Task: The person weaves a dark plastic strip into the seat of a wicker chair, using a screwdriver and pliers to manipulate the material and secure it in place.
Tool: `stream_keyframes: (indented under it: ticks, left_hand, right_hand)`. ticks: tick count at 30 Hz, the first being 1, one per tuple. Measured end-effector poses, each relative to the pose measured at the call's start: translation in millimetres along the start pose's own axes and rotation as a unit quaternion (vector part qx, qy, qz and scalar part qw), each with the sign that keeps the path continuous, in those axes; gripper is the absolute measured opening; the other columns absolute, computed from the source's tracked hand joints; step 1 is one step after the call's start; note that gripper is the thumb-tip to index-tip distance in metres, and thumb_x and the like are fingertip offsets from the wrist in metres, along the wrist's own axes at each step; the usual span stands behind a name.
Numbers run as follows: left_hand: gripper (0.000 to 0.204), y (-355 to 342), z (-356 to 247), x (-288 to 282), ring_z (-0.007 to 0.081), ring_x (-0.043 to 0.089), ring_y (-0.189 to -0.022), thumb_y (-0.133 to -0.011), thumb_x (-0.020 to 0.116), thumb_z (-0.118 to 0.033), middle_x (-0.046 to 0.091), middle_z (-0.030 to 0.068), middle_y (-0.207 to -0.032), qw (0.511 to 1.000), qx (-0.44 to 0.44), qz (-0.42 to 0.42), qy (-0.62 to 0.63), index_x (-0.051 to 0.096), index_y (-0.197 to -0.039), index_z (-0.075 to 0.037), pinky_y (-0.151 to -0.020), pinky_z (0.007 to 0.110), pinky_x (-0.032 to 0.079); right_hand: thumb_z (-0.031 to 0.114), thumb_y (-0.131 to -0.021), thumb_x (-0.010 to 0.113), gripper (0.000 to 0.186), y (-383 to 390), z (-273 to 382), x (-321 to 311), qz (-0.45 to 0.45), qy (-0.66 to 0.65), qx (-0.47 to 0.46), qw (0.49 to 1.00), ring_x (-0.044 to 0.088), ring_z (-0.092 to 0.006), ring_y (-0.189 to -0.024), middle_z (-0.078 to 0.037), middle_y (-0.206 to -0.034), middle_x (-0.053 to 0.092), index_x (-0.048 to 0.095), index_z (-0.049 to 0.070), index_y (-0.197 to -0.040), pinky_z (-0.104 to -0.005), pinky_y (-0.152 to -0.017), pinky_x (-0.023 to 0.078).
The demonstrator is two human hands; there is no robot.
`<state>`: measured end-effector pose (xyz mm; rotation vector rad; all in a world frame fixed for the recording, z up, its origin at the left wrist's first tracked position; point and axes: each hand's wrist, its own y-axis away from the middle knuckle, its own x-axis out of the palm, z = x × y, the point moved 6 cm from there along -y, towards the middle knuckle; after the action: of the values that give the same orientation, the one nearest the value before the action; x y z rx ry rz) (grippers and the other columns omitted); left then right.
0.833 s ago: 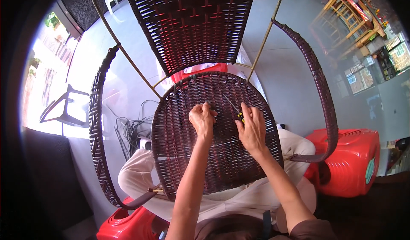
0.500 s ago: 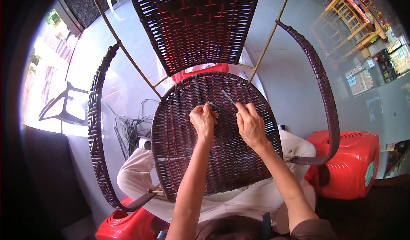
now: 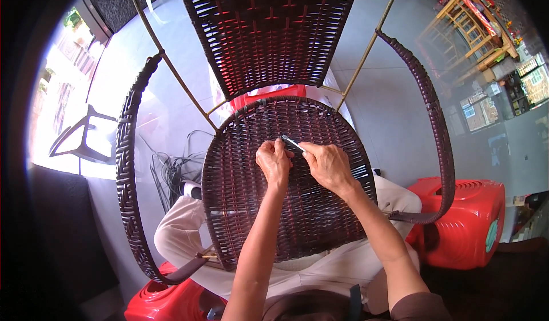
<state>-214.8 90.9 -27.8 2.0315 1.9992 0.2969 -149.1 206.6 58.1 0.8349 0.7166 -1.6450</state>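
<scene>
A dark brown woven chair seat (image 3: 240, 206) lies across my lap, joined by thin brass-coloured rods to a woven backrest (image 3: 269, 29) beyond it. Over the middle of the seat, my left hand (image 3: 274, 162) is closed in a pinch on a dark weaving strip, mostly hidden by the fingers. My right hand (image 3: 330, 165) is closed round a slim, screwdriver-like metal tool (image 3: 293, 144). Its shaft points left and its tip reaches the left fingertips. The handle is hidden in my palm.
Woven armrests curve at the left (image 3: 127, 149) and right (image 3: 437, 126). A red stool (image 3: 457, 218) stands right, another red stool (image 3: 166, 298) lower left. Loose dark strips (image 3: 171, 169) lie on the floor at left. A wooden table (image 3: 474, 24) is far right.
My right hand has moved slightly left and turned, bringing the tool's tip down from above the seat to the left fingertips. The left hand has hardly moved.
</scene>
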Motion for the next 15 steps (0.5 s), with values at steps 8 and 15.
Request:
stream_keyframes:
  ticks: [8, 15]
  left_hand:
    - [0.024, 1.8, -2.6, -0.7, 0.0097, 0.046, -0.036, -0.088, 0.053, -0.014, 0.060, 0.0100, -0.055, 1.000, 0.007, -0.005, -0.021, 0.056, -0.071, 0.003, -0.034, 0.024, 0.034]
    - [0.024, 2.3, -1.6, 0.4, 0.0095, 0.046, -0.036, -0.088, 0.053, -0.015, 0.060, 0.0094, -0.054, 1.000, 0.014, -0.001, -0.012, 0.058, -0.073, 0.003, -0.034, 0.024, 0.034]
  right_hand:
    - [0.012, -0.087, 0.054, 0.022, -16.1, -14.1, 3.4, 0.049, -0.065, -0.011, 0.997, 0.066, -0.0279, -0.068, -0.019, -0.084, 0.066, 0.066, 0.003, -0.103, -0.0353, -0.063, 0.052]
    - [0.010, -0.086, 0.056, 0.027, 15.2, -23.7, 29.9, -0.107, -0.103, -0.090, 0.985, 0.065, -0.0305, -0.064, -0.017, -0.077, 0.065, 0.061, 0.004, -0.111, -0.0383, -0.058, 0.052]
